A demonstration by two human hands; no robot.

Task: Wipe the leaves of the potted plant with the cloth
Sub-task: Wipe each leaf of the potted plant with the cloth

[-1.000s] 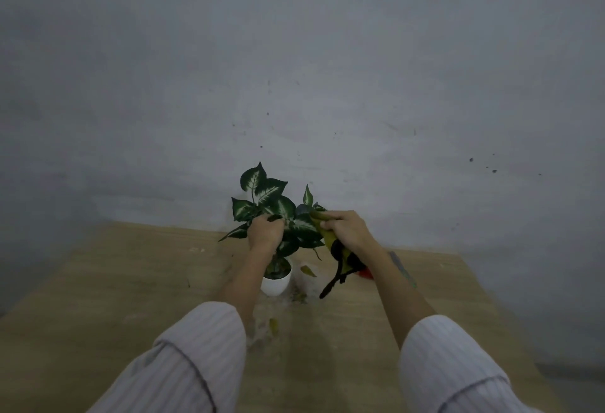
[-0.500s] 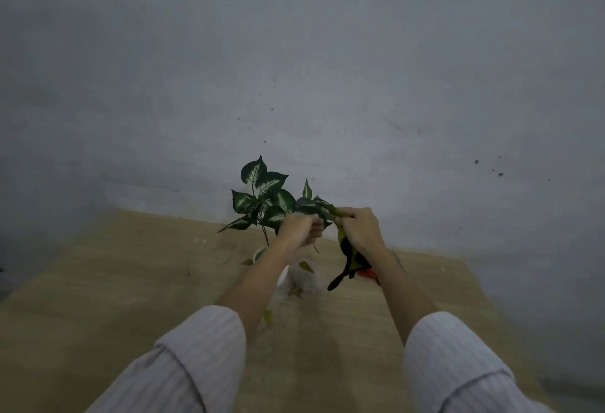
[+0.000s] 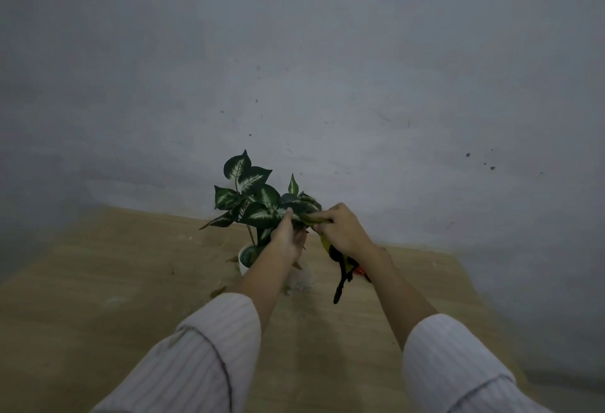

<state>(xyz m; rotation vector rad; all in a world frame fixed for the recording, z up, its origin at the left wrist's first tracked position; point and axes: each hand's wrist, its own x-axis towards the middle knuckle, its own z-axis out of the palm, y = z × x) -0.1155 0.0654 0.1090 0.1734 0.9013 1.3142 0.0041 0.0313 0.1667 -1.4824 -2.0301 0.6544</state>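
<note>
Now the potted plant (image 3: 258,203) stands near the counter (image 3: 98,281) far edge, its right-side leaf (image 3: 296,208) between left hand (image 3: 288,237) supporting it, fingers straight, and right hand (image 3: 342,229) gripping the cloth (image 3: 340,262).

Green-and-white leaves (image 3: 258,194), white pot (image 3: 243,262), yellow-black cloth (image 3: 340,257)

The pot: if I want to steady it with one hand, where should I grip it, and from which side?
Probably grip the white pot round its bare left wall, coming from the left. The leaves spread over its top, and the left hand and the right hand with the cloth crowd its right, so only that side is open.
</note>
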